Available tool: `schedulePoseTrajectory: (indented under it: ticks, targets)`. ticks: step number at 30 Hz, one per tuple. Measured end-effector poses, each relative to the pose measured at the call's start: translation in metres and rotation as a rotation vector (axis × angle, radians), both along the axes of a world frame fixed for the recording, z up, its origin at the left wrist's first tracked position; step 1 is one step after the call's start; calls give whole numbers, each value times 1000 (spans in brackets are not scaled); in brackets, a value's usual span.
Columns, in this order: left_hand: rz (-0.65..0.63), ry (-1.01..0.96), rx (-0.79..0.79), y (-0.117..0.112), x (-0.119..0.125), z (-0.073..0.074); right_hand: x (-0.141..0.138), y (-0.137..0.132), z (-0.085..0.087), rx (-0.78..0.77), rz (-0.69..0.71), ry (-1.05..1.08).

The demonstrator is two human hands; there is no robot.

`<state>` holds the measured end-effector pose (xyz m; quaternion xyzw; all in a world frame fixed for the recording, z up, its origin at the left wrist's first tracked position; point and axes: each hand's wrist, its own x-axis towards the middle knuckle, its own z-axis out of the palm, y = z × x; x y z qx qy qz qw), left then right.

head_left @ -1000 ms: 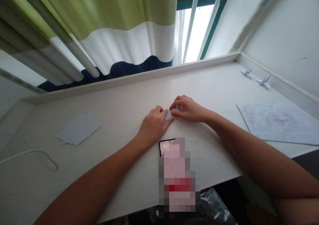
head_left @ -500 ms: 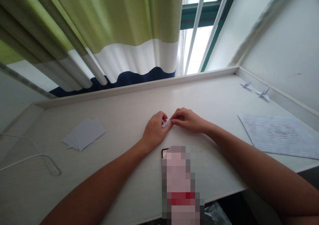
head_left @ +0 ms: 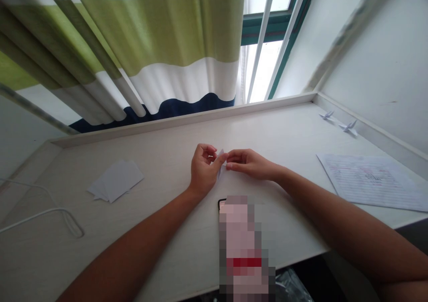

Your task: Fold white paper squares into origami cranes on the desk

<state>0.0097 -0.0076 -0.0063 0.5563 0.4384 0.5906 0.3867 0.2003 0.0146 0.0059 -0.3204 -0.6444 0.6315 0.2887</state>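
A study corner, apparently in a home, is indicated by a white desk (head_left: 163, 257) set below a window (head_left: 267, 66), a curtain (head_left: 190, 30) banded in 3 colours, and lined paper (head_left: 377, 181).

Between the left hand (head_left: 204, 169) and the right hand (head_left: 250, 164), a small paper (head_left: 219, 173) is sitting; a phone (head_left: 240, 235) is lying before them on the desk (head_left: 167, 244). Loose sheets (head_left: 116, 181) are lying left, notes (head_left: 372, 181) right, with two paper figures (head_left: 348, 127) standing behind the notes (toward the far corner).

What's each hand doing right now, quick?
Left hand: closed, holding the small white paper.
Right hand: fingers at the paper's edge; can't tell whether they grip it.
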Motion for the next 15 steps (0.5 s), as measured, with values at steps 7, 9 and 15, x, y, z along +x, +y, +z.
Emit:
schedulePoseTrajectory:
  ticks: [7, 9, 15]
  targets:
    - [-126, -57, -143, -1, 0, -1, -10, -7, -2, 24, -87, 89]
    - [-210, -29, -174, -2, 0, 0, -7, -5, 0, 67, -135, 112]
    - [-214, 115, -162, -12, 0, 9, -4, -5, -2, 124, -218, 94]
